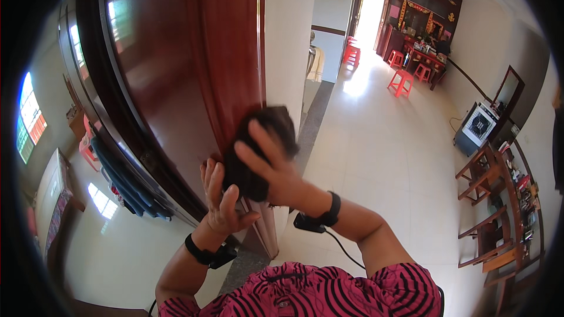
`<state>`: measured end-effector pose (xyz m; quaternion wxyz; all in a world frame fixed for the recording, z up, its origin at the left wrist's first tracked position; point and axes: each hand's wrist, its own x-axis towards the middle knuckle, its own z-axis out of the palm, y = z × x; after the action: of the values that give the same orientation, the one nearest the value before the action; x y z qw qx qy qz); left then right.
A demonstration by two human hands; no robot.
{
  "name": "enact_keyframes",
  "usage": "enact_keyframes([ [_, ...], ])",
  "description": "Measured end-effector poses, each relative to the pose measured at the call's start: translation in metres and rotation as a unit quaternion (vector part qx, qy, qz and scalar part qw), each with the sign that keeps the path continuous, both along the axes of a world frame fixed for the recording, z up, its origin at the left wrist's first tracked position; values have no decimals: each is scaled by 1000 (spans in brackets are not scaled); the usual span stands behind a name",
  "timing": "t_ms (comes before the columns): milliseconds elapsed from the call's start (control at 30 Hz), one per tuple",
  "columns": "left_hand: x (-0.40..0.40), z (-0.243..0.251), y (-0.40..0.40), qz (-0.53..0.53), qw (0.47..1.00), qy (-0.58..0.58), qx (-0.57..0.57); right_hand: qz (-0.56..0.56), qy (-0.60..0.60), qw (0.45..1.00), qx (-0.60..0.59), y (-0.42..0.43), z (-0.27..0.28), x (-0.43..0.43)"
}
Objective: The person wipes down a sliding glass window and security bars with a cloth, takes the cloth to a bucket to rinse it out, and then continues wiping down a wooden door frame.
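Note:
A dark, bunched cloth (246, 171) lies against the edge of a reddish-brown wooden door frame (233, 53). My right hand (282, 171) is blurred, with its fingers spread over the cloth and pressing it to the frame. Just left of the cloth, my left hand (224, 202) is raised with fingers and thumb apart. Its fingertips are at the glossy dark wooden door panel (158, 66), and I cannot tell whether they also touch the cloth. Both wrists wear black straps with small devices; a cable runs from the right one (310, 222).
Dark garments (128, 185) hang left of the door, near a bed (57, 185). To the right, wooden chairs (484, 176) and an air cooler (476, 127) line the wall. Red plastic stools (401, 82) stand by a far table (425, 55), where a person (442, 46) is partly visible.

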<state>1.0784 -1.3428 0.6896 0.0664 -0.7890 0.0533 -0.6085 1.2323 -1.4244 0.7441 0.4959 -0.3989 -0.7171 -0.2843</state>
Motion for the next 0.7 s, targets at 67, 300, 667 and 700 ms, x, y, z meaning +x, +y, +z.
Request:
enact_keyframes([
  [67,4,-3,0,6,1000,-12,0,43,57,997,-14,-2,33,1],
  [300,8,-9,-2,38,998,-45,19,2,95,995,36,2,22,-2],
  [667,6,-4,0,43,997,-50,28,-30,31,999,-9,-13,-5,-4],
  [700,5,-4,0,46,998,-43,22,-30,38,999,-3,-12,5,-6],
])
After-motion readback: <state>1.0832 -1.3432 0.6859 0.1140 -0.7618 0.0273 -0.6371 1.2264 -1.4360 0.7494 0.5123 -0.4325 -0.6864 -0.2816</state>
